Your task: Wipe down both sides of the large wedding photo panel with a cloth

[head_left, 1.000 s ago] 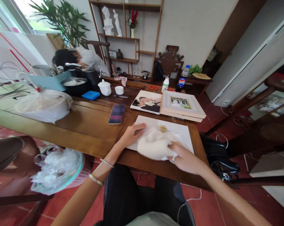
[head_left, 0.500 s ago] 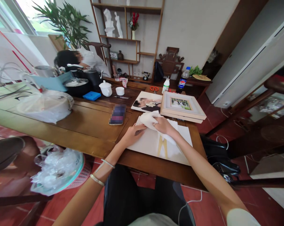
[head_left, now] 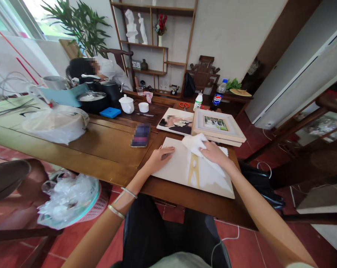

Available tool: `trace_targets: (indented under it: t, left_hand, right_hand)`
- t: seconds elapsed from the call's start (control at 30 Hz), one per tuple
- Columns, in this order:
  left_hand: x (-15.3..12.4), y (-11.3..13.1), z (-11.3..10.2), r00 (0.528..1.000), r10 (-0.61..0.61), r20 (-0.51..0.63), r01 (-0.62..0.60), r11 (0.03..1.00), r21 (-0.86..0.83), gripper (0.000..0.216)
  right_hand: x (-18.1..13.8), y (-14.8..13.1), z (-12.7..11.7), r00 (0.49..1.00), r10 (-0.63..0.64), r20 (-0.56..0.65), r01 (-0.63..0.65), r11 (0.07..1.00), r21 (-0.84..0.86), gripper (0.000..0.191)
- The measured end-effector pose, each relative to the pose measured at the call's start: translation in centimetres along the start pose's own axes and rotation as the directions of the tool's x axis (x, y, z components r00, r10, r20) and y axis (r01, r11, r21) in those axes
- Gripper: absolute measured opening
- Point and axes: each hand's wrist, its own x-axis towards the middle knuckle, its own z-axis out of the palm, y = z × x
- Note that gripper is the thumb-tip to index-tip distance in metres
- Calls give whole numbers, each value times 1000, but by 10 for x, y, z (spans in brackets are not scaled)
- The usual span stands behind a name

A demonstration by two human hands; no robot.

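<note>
A flat white panel [head_left: 175, 169] with a tan A-shaped piece [head_left: 193, 171] on its face lies on the wooden table in front of me. My left hand [head_left: 159, 159] rests on the panel's left side, fingers stretched out and holding nothing. Bunched in my right hand [head_left: 215, 153] is a white cloth [head_left: 195, 143], pressed against the upper right part of the panel; its loose end spreads over the surface under my wrist. Just behind the panel are a photo print [head_left: 176, 121] and a light-framed picture [head_left: 221, 126] stacked on another frame.
A phone [head_left: 140, 135] lies left of the panel. Farther back stand a white lidded pot [head_left: 126, 104], a small white bottle [head_left: 198, 101], a cola bottle [head_left: 218, 96] and orange-handled scissors [head_left: 184, 105]. Across the table a person [head_left: 107, 69] leans down. A bag-filled basket [head_left: 94, 203] sits at lower left.
My right hand has slid the cloth to the right across the panel, away from my left hand, uncovering more of the tan A-shaped piece. The left hand stays on the panel's left side.
</note>
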Motion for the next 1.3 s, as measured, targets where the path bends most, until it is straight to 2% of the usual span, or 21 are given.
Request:
trace_targets:
  t: [0.13,0.23,0.4,0.53,0.6,0.67,0.77,0.87,0.9,0.97,1.1,1.3]
  left_hand:
    - [0,3,-1,1000,-14,-1,14,1000,-12,30]
    - [0,4,-1,1000,-21,-3,21,1000,-5,30]
    - [0,4,-1,1000,-11,-6,11,1000,-15,30]
    - [0,5,-1,1000,-23,5,23,1000,-2,31]
    - [0,5,-1,1000,-24,6,24,1000,2,31]
    - [0,5,-1,1000,-17,1,17,1000,1,30]
    - [-1,3,0,1000,-9,-5,9,1000,6,30]
    - [-1,3,0,1000,-10,-7,10,1000,7,30]
    - [0,2,-1,1000,-11,-5,11,1000,5,30]
    - [0,2,-1,1000,-16,4,16,1000,2,30]
    - [0,2,0,1000,-20,7,20,1000,-3,31]
    - [-1,3,0,1000,-25,1,25,1000,-2,30]
  right_hand:
    - [-35,32,-7,997,80,-13,-81,990,-112,30]
    - [-61,37,-7,995,95,-9,-95,979,-179,30]
    - [-120,6,-7,991,-95,89,108,982,-153,29]
    - [-160,-14,-9,972,-171,161,184,981,-69,34]
    - [-162,-12,-7,977,-151,152,163,984,-69,33]
    - [-151,-4,-3,987,-122,103,133,985,-107,29]
    - [-116,11,7,995,-102,13,102,968,-227,28]
    - [-80,20,17,989,-91,-120,45,938,-344,35]
    - [-71,21,20,985,-103,-140,46,930,-364,37]
    - [-61,22,23,983,-148,-106,100,926,-364,39]
    - [-79,8,20,983,-182,22,181,950,-254,34]
    - [-153,-37,6,957,-225,185,239,969,-62,38]
